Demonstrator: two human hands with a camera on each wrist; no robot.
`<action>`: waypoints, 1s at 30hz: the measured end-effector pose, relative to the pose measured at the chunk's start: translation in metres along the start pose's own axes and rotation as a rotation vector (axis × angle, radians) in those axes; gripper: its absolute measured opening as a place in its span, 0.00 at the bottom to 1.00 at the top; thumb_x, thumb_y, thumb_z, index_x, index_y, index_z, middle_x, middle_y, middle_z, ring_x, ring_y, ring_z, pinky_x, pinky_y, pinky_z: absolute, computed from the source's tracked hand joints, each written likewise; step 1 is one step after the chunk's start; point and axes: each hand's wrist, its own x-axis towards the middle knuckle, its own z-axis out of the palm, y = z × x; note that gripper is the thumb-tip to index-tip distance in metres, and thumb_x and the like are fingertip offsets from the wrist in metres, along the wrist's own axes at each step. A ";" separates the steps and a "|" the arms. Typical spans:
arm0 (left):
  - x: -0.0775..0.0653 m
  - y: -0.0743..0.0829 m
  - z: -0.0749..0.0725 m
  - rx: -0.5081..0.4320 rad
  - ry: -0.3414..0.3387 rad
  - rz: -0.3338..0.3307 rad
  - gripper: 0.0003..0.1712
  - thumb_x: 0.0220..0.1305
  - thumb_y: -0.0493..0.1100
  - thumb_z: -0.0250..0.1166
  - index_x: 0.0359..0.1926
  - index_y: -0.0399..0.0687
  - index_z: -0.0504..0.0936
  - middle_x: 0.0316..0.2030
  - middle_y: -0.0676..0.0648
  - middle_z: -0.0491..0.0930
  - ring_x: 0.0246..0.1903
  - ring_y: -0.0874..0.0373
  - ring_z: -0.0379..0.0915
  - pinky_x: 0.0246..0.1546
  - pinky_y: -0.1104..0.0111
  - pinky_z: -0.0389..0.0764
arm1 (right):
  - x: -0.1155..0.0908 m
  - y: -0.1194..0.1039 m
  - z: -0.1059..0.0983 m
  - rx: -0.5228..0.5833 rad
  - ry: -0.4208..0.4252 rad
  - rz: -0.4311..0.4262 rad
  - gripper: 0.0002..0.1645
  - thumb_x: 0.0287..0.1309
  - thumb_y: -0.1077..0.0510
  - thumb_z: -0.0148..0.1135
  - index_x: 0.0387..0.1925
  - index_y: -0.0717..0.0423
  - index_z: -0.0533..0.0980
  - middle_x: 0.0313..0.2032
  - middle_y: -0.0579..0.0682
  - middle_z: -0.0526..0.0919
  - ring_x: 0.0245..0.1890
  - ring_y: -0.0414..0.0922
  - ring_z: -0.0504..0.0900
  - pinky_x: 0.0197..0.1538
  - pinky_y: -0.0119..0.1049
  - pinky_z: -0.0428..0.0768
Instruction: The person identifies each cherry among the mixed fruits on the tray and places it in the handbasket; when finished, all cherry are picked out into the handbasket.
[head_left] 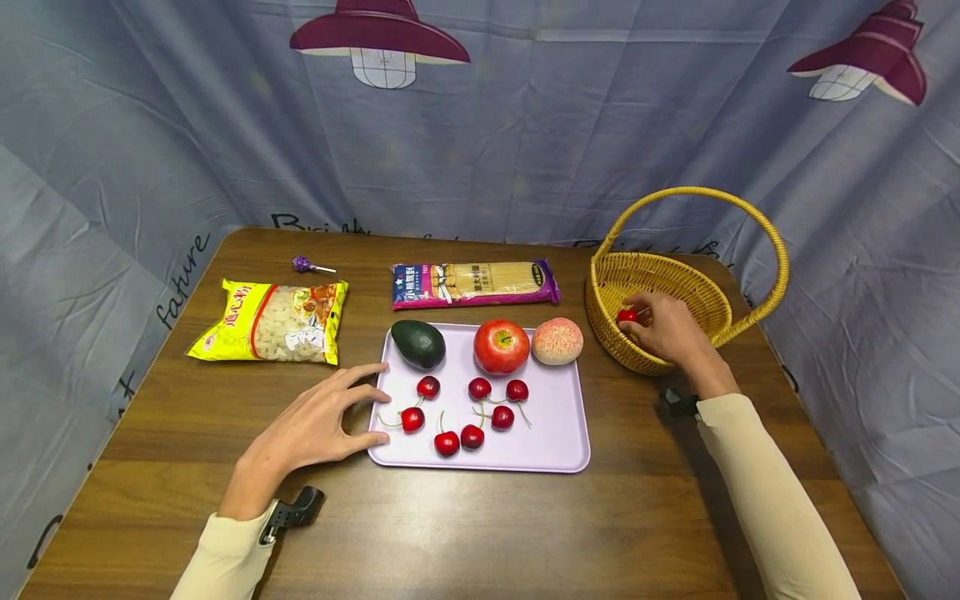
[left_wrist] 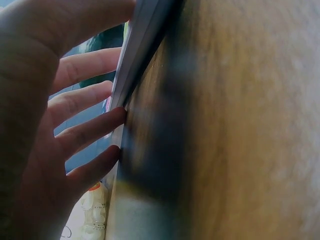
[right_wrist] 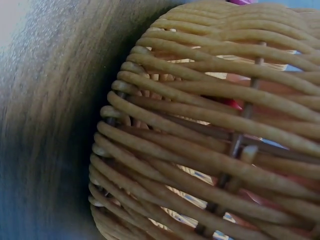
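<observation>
My right hand (head_left: pixel 663 327) reaches over the near left rim of a yellow wicker basket (head_left: pixel 708 292) and pinches a red cherry (head_left: pixel 627 316) inside it. In the right wrist view the woven basket wall (right_wrist: pixel 200 120) covers most of that hand. Fingers spread, my left hand (head_left: pixel 315 421) has its fingertips at the left rim of a lilac tray (head_left: pixel 547 442); the left wrist view shows them along that rim (left_wrist: pixel 131 62). On the tray lie several cherries (head_left: pixel 446 442) with stems, a dark green avocado (head_left: pixel 418 344), a red apple (head_left: pixel 501 347) and a pinkish peach (head_left: pixel 557 341).
A yellow bag of pale pasta-like pieces (head_left: pixel 277 323) lies on the wooden table (head_left: pixel 450 533) left of the tray, with a purple-wrapped lollipop (head_left: pixel 302 264) behind it. Behind the tray is a purple noodle packet (head_left: pixel 480 282). The basket's tall handle (head_left: pixel 772 242) arches upward. Curtains (head_left: pixel 525 150) surround the table.
</observation>
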 end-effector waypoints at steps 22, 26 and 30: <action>-0.003 -0.004 -0.002 -0.011 -0.003 -0.001 0.32 0.56 0.60 0.82 0.58 0.55 0.86 0.79 0.48 0.68 0.74 0.44 0.69 0.70 0.41 0.75 | -0.031 -0.028 -0.002 0.037 0.308 -0.053 0.19 0.70 0.58 0.71 0.57 0.65 0.83 0.49 0.66 0.88 0.46 0.63 0.88 0.48 0.62 0.86; -0.003 -0.004 -0.002 -0.007 -0.002 0.000 0.32 0.56 0.60 0.82 0.58 0.56 0.86 0.79 0.49 0.68 0.74 0.44 0.69 0.70 0.41 0.75 | -0.039 -0.043 -0.001 0.047 0.396 -0.089 0.17 0.68 0.61 0.72 0.54 0.65 0.84 0.46 0.63 0.88 0.46 0.60 0.87 0.48 0.60 0.86; -0.003 -0.003 -0.002 -0.011 -0.004 -0.005 0.32 0.56 0.60 0.82 0.58 0.56 0.86 0.79 0.49 0.68 0.74 0.43 0.69 0.69 0.40 0.75 | -0.047 -0.057 0.002 0.059 0.453 -0.163 0.17 0.64 0.63 0.75 0.52 0.64 0.84 0.45 0.61 0.88 0.44 0.58 0.88 0.47 0.55 0.86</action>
